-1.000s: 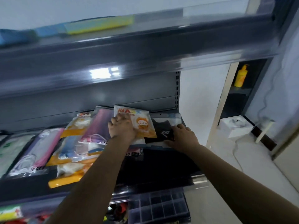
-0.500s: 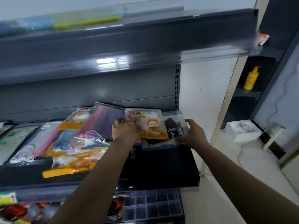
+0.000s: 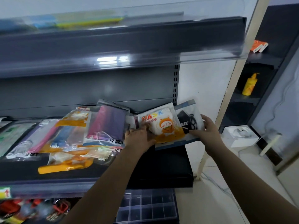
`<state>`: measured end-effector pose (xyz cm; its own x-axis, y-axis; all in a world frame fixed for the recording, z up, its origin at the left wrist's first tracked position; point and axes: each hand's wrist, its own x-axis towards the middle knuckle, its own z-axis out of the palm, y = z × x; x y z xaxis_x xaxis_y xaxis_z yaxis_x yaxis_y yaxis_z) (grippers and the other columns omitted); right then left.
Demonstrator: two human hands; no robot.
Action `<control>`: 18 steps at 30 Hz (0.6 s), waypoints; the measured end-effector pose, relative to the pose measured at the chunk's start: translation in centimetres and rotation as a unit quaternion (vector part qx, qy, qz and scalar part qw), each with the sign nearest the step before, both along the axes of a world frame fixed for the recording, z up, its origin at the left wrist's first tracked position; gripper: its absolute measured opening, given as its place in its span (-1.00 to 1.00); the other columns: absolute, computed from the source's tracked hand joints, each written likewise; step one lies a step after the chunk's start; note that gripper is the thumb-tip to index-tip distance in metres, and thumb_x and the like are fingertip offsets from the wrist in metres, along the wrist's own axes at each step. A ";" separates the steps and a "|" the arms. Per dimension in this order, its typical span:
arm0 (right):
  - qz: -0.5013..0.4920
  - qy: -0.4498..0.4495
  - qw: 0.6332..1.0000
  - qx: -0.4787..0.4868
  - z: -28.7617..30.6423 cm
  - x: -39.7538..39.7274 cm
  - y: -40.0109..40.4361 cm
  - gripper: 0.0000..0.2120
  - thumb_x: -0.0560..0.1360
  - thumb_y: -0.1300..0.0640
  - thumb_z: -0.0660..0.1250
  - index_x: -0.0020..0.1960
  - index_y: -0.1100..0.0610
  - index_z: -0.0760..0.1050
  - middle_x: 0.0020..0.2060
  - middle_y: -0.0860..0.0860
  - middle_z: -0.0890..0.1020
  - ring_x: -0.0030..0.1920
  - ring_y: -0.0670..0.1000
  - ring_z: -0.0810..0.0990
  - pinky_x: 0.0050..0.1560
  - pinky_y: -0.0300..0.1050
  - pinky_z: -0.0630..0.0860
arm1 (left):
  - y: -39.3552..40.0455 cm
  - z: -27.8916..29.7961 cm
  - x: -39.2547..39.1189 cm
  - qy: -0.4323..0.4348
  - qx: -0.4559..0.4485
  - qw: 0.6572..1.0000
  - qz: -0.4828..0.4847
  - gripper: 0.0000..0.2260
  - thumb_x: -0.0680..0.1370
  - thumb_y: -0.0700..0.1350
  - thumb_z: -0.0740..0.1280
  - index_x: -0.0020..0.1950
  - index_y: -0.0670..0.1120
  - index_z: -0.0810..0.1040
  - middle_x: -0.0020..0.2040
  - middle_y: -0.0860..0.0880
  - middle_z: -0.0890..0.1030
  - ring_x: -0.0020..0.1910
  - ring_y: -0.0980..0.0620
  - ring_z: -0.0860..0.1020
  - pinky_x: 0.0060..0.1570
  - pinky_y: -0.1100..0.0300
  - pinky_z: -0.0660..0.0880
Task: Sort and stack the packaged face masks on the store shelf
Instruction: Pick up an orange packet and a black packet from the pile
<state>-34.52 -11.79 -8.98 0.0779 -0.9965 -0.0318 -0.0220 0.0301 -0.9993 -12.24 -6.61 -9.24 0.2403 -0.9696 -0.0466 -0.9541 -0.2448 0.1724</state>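
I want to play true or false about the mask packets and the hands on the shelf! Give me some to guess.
1. The right hand holds the black mask packet. True.
2. The cartoon mask packet is green. False: it is orange and white.
3. The left hand touches the cartoon mask packet. True.
4. The yellow pump bottle stands among the masks. False: it stands on a separate shelf to the right.
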 end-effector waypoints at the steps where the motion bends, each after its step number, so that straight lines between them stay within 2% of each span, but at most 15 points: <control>1: 0.001 -0.014 1.000 0.004 -0.1 -0.5 0.0 -0.40 0.36 0.45 0.38 0.31 0.10 0.33 0.03 0.09 0.56 0.04 0.13 0.57 -0.09 -0.02 0.58 | 0.1 0.0 -0.3 0.008 -0.001 1.000 -0.006 -0.31 0.46 0.24 0.30 0.49 0.05 0.11 0.33 -0.15 0.48 0.36 -0.22 0.36 0.40 -0.09 0.17; 4: 0.008 -0.044 0.998 0.043 -0.2 -1.2 0.4 -0.46 0.43 0.38 0.36 0.33 0.09 0.30 0.13 0.18 0.53 0.00 0.13 0.57 -0.22 -0.09 0.55 | 0.2 0.1 -1.1 0.017 0.010 0.999 -0.031 -0.33 0.49 0.20 0.29 0.50 0.01 0.10 0.30 -0.15 0.50 0.31 -0.20 0.41 0.33 -0.06 0.27; 7: -0.010 -0.009 0.998 0.062 0.2 -0.9 1.0 -0.41 0.37 0.22 0.49 0.29 0.06 0.28 0.01 0.04 0.49 -0.11 0.04 0.56 -0.29 -0.14 0.54 | 0.5 -0.1 -1.6 0.019 0.014 0.997 -0.069 -0.30 0.50 0.19 0.28 0.53 -0.03 0.05 0.33 -0.12 0.48 0.32 -0.15 0.42 0.33 -0.06 0.29; 10: -0.017 0.021 0.998 0.064 -0.3 -0.8 1.3 -0.29 0.28 0.30 0.54 0.31 0.09 0.26 0.01 0.05 0.48 -0.02 0.12 0.57 -0.16 0.01 0.60 | 0.9 -0.2 -2.2 0.052 0.004 0.995 -0.082 -0.28 0.49 0.16 0.30 0.54 0.01 0.04 0.39 -0.10 0.40 0.35 -0.12 0.39 0.35 -0.06 0.31; 12: -0.026 0.004 0.998 0.054 -0.5 -1.1 1.6 -0.32 0.29 0.36 0.51 0.29 0.08 0.27 0.04 0.09 0.51 0.02 0.15 0.57 -0.08 0.08 0.61 | 1.1 -0.1 -2.6 0.103 -0.020 0.992 -0.077 -0.30 0.49 0.11 0.33 0.54 0.03 0.06 0.42 -0.09 0.36 0.37 -0.10 0.37 0.35 0.00 0.32; 15: -0.048 -0.023 0.998 0.020 -0.8 -2.0 1.9 -0.37 0.32 0.41 0.46 0.24 0.03 0.28 0.05 0.11 0.55 0.04 0.15 0.58 -0.04 0.09 0.60 | 1.3 0.0 -3.1 0.187 -0.074 0.977 -0.068 -0.38 0.50 0.01 0.36 0.50 0.03 0.18 0.42 -0.06 0.38 0.36 -0.05 0.38 0.30 0.12 0.34; 18: -0.062 -0.039 0.997 0.000 -1.0 -2.9 2.1 -0.32 0.33 0.41 0.45 0.32 0.06 0.26 0.13 0.13 0.52 0.10 0.17 0.57 -0.03 0.07 0.60 | 1.6 0.2 -3.9 0.243 -0.090 0.965 -0.044 -0.42 0.52 0.00 0.34 0.49 0.05 0.20 0.39 -0.07 0.40 0.32 -0.07 0.42 0.28 0.05 0.41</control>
